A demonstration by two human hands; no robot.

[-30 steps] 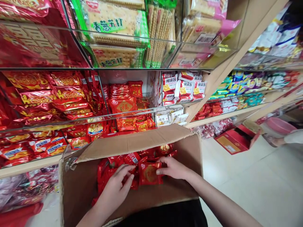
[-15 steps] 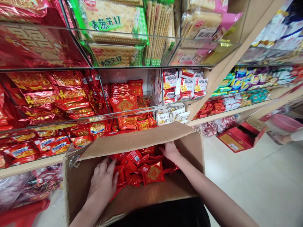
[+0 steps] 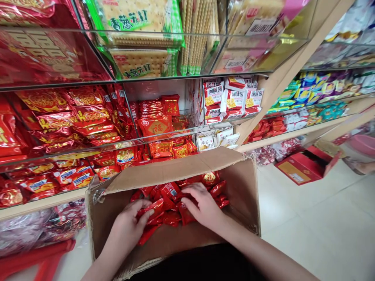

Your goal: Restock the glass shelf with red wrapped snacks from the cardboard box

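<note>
An open cardboard box sits before me, holding a heap of small red foil snack packets with gold print. Inside it, my left hand pinches a red snack packet between thumb and fingers. My right hand is over the middle of the heap, thumb and fingers closing on another red packet whose edge shows under the thumb. Part of that packet is hidden by the hand. Loose packets lie around both hands, some with a round gold emblem.
Behind the box rise shelves with clear dividers, filled with red packets, white-and-red packets and green-wrapped crackers. A red carton stands on the tiled floor at right. Red bars lie low at left.
My right hand has moved left from the box's far right side to the middle of the heap. My left hand has closed on a red packet. The view has shifted slightly.
</note>
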